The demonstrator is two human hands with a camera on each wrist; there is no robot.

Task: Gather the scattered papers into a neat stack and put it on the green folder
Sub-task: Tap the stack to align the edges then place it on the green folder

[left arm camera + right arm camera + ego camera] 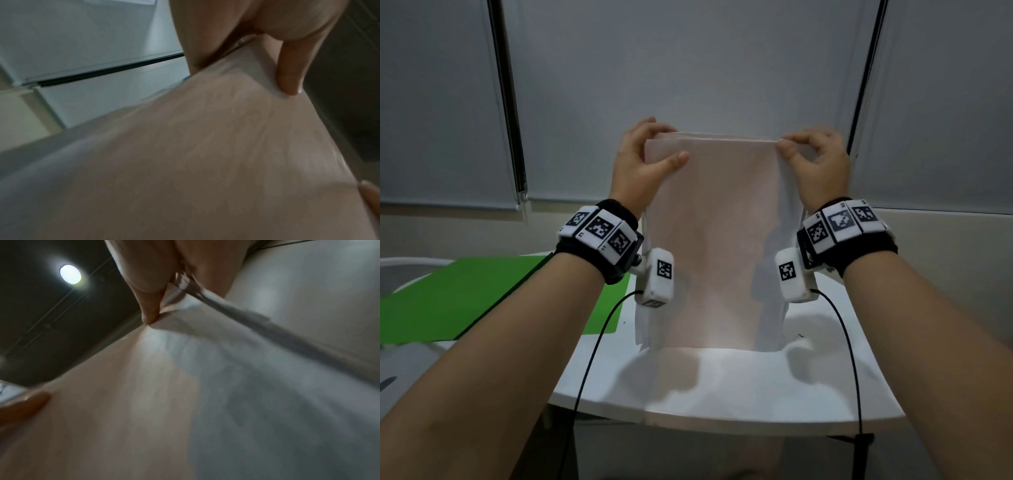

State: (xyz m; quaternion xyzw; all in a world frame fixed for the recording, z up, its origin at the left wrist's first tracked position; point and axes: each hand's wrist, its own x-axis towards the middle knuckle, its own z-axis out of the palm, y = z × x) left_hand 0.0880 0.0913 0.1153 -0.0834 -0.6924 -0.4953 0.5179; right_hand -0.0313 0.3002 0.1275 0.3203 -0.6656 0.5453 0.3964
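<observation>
Above the white table (722,387), right of the green folder (482,294), you hold the paper stack (712,240) upright, left hand (640,161) and right hand (815,161) each pinching a top corner. Loosen slightly, tap its bottom edge square, then carry it left.

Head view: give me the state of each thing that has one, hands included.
stack of papers: upright, bottom edge on the white table, edges not yet flush.
left hand: grips the stack's top left corner.
right hand: pinches the top right corner.
green folder: flat on the table, left of the stack, nothing on it.
</observation>
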